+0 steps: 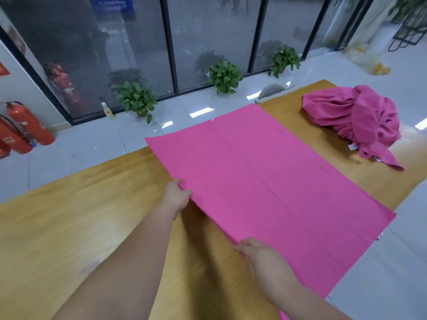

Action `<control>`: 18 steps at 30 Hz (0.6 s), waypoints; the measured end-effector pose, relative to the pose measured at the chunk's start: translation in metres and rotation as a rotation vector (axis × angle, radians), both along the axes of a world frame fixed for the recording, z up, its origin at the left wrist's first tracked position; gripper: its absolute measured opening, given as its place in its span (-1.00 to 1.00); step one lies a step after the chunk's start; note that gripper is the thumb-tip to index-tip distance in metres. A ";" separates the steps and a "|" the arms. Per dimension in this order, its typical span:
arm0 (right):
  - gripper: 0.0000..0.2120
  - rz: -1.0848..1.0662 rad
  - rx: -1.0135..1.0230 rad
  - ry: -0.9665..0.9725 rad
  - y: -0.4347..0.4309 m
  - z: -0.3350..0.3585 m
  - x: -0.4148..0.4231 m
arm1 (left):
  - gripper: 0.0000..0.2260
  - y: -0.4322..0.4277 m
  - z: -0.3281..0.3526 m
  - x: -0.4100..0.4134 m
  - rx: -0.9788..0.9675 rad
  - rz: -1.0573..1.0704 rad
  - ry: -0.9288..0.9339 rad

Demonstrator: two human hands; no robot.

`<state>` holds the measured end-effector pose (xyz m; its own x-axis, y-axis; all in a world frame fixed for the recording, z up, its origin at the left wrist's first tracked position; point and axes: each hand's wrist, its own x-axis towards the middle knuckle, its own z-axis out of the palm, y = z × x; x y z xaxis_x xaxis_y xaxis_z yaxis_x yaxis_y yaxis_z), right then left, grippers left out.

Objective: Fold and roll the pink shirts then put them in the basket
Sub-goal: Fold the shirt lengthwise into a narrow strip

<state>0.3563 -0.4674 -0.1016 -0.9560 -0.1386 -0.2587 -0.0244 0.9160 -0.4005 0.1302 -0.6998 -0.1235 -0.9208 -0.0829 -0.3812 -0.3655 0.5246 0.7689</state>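
Head view shows a pink fabric shirt (265,181) spread smooth and flat as a broad rectangle on the long wooden table (80,227), a faint crease running down its middle, its far and right-hand corners hanging past the table's edges. The left hand (178,195) pinches the shirt's near edge with the thumb on top, and the right hand (261,252) grips the same edge further along; the two hands are well apart, probably so the edge stays taut and straight for lifting over into a fold. A crumpled heap of pink shirts (355,121) waits on the table's far right end, apart from the spread one, likely kept aside so there is room to work. No basket is in view. Beyond the table stand potted green plants (225,76) along a glass wall (129,42), with red fire extinguishers (25,125) at the left.
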 end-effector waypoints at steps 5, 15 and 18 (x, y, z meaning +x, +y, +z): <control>-0.49 0.087 0.032 -0.074 -0.038 -0.002 0.018 | -0.31 -0.034 -0.021 0.014 0.019 0.038 0.000; -0.38 0.218 0.043 0.055 -0.071 -0.002 0.058 | -0.60 -0.088 -0.001 0.067 0.034 0.186 0.012; -0.45 0.185 0.103 0.126 -0.060 0.025 0.055 | -0.46 -0.076 0.023 0.072 0.105 0.211 0.056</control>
<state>0.4114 -0.5273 -0.0768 -0.9423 -0.2938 -0.1607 -0.2399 0.9270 -0.2882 0.2017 -0.7757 -0.1002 -0.9072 -0.2382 -0.3468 -0.4139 0.3571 0.8374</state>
